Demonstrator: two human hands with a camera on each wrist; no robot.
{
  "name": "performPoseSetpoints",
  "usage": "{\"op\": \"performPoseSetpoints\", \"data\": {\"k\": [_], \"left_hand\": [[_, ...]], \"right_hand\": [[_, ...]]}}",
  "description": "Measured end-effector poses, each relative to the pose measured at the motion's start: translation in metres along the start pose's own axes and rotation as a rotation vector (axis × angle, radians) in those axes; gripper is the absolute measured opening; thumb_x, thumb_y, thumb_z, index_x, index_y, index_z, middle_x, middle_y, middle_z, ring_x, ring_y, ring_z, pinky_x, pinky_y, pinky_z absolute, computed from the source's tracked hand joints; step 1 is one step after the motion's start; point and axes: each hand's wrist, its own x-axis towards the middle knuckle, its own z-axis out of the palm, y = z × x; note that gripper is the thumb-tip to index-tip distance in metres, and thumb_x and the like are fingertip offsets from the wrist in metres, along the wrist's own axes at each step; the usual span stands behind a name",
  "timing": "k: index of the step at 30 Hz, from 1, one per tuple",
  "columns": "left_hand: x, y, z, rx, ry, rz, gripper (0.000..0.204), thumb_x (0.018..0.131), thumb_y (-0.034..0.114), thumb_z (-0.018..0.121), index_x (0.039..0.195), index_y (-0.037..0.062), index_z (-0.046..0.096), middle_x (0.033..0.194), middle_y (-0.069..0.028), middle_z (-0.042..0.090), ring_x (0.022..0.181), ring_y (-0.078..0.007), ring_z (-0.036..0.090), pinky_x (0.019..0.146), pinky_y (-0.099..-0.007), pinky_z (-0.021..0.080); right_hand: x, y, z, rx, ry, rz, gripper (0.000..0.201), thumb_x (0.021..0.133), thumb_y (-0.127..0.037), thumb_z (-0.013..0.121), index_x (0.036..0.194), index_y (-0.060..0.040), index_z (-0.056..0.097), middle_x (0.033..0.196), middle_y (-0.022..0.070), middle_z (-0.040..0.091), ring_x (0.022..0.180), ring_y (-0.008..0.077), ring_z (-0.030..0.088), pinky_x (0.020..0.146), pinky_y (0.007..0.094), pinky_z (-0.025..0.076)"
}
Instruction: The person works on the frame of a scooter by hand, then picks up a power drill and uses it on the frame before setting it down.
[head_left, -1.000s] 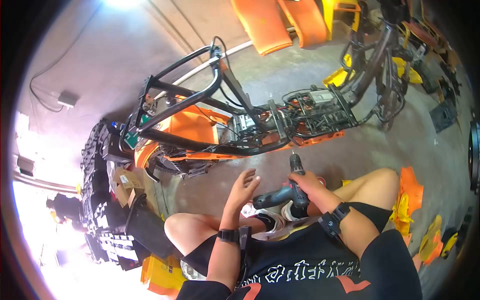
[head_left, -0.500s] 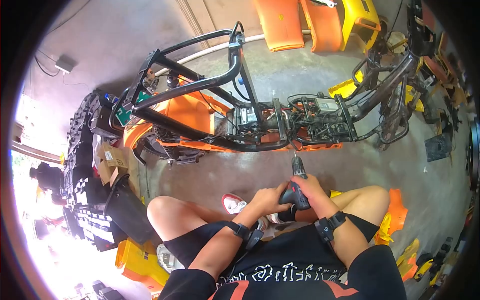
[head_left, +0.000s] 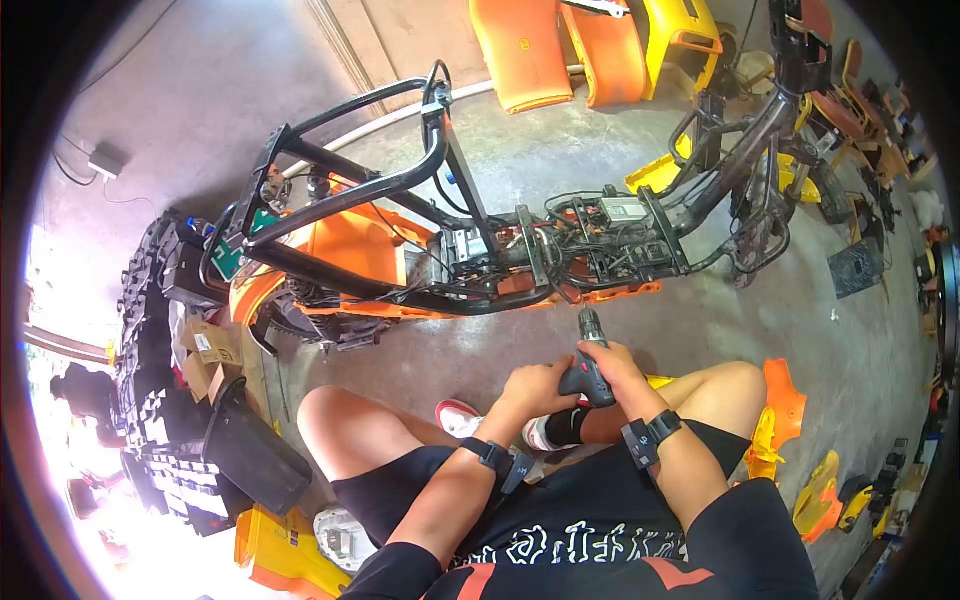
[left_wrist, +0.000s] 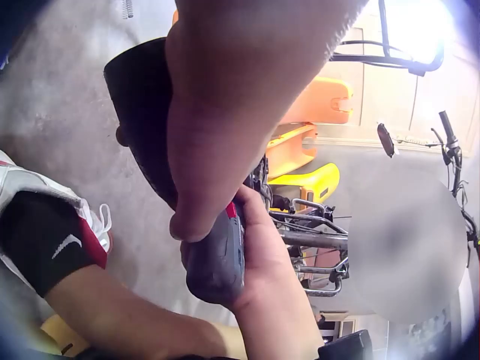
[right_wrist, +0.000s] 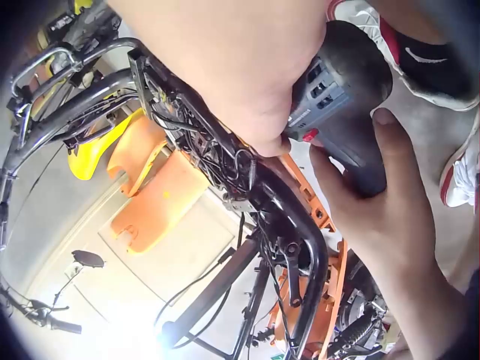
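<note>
A dark grey cordless drill [head_left: 590,380] points away from the person, its chuck [head_left: 588,322] close to the near side of the vehicle frame [head_left: 500,300]. My right hand [head_left: 617,367] holds the drill body from the right, its fingers wrapped over the top. From the left, my left hand [head_left: 540,388] grips the drill's handle, which it mostly hides in the head view. The right wrist view shows the left thumb and fingers on either side of the handle, near a red button [right_wrist: 310,135]. Black tubing, cables and orange panels make up the vehicle frame.
Orange panels [head_left: 520,55] and a yellow panel [head_left: 680,40] lean at the back wall. At left stand a big knobbly tyre [head_left: 145,300], a cardboard box [head_left: 212,350] and a black bin [head_left: 250,450]. More yellow and orange parts [head_left: 785,400] lie at right.
My left hand, raised with fingers spread and apart from the drill a second ago, has come right and taken hold of its handle. The right hand has kept its hold. The head view has shifted.
</note>
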Motion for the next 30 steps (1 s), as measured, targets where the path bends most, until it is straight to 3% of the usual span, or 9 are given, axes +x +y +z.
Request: {"op": "performPoseSetpoints", "data": {"k": [23,30], "left_hand": [[0.004,0.006,0.006,0.028,-0.069,-0.036,0.070,0.067,0.044,0.066,0.126,0.0131,0.044,0.094,-0.0176,0.064,0.086,-0.0344,0.062,0.075,-0.0433,0.049],[0.008,0.010,0.011,0.014,-0.047,-0.030,0.068,0.067,0.044,0.067,0.123,0.0129,0.046,0.093,-0.0185,0.064,0.085,-0.0364,0.062,0.074,-0.0436,0.049]], "right_hand": [[0.006,0.007,-0.009,-0.046,0.050,-0.042,0.030,0.077,-0.028,0.064,0.080,0.0020,0.064,0.072,0.0094,0.065,0.059,0.0171,0.061,0.056,0.0298,0.047],[0.021,0.021,-0.017,-0.160,0.155,-0.091,0.027,0.077,-0.026,0.065,0.083,0.0009,0.063,0.072,0.0093,0.064,0.060,0.0167,0.061,0.057,0.0288,0.046]]}}
